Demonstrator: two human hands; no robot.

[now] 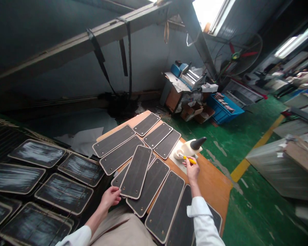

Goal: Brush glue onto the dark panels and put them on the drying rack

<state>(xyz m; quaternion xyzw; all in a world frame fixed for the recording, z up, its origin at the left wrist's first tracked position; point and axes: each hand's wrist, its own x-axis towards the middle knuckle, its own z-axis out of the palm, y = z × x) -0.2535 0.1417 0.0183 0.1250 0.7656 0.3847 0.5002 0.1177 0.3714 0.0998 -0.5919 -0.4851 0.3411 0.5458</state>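
My left hand [110,197] grips the near end of a dark rounded panel [136,172] with a pale rim, which lies on top of several like panels fanned over a wooden table [213,181]. My right hand [192,169] is closed on a yellow-handled brush [188,159], whose tip reaches into a small white cup [179,154]. A white glue bottle with a black cone cap [193,147] lies beside the cup.
Racks at the left hold several glue-streaked dark panels [37,153]. The floor is green with a yellow line [256,147]. A blue crate [224,109], boxes, a machine [187,75] and a large fan [240,56] stand behind the table. Grey cartons [284,167] sit at the right.
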